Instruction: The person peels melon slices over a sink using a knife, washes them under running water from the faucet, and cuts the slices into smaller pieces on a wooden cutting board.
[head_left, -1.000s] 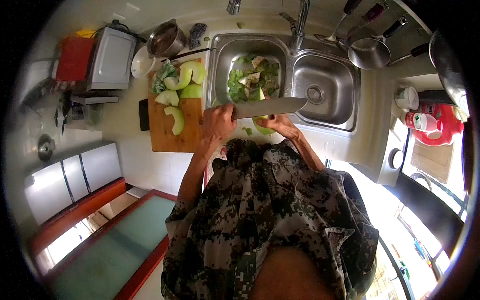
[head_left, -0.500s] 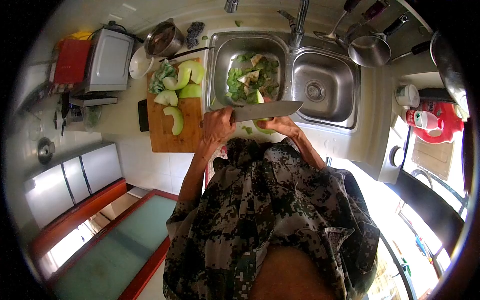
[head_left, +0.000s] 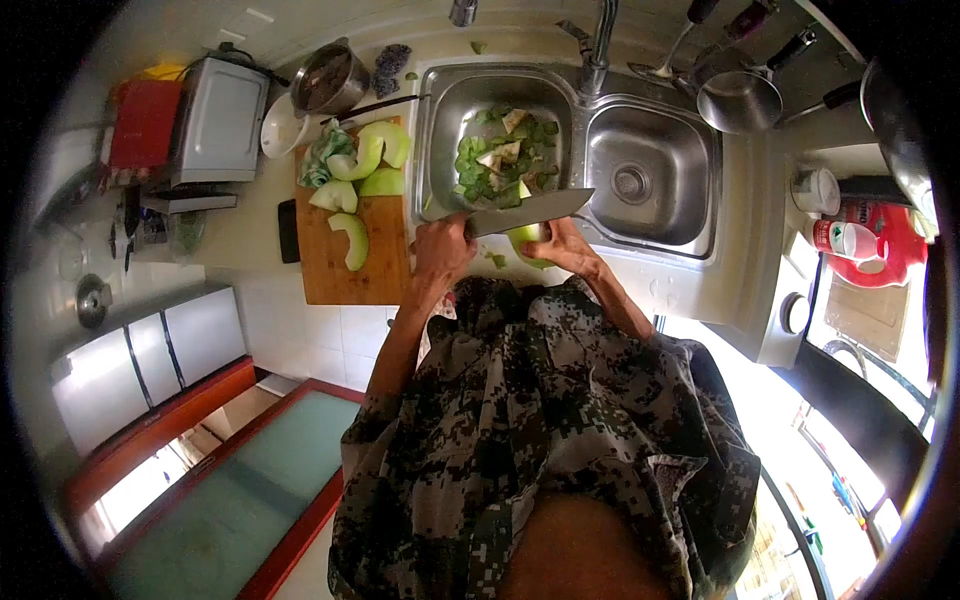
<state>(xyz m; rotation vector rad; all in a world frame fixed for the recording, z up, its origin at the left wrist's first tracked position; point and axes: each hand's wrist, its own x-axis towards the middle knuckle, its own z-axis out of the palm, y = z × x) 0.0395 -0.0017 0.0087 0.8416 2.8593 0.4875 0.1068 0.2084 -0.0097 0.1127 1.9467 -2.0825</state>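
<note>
My left hand (head_left: 442,248) is wrapped round the handle of a kitchen knife (head_left: 530,212). The wide blade points right, over the front edge of the left sink basin. My right hand (head_left: 566,248) grips a pale green gourd piece (head_left: 524,236), partly hidden by the blade and fingers. The blade lies across this piece. Below it, in the left basin (head_left: 440,95), lie green peel scraps (head_left: 478,180) and whitish chunks of gourd core (head_left: 500,155). Several cut gourd pieces (head_left: 349,240) rest on the wooden cutting board (head_left: 365,285) at the left, beside a crumpled green-and-white cloth (head_left: 318,160).
The right basin (head_left: 640,135) has a drain, and a faucet (head_left: 597,50) stands behind. A pot (head_left: 335,80) and a white bowl (head_left: 283,128) are behind the board. A ladle-like pan (head_left: 740,100) hangs at back right. A red detergent bottle (head_left: 880,255) stands at right.
The knife has shifted slightly left, and its tip has moved from the divider between basins toward my body. My right hand has turned the gourd piece a little, showing more of it.
</note>
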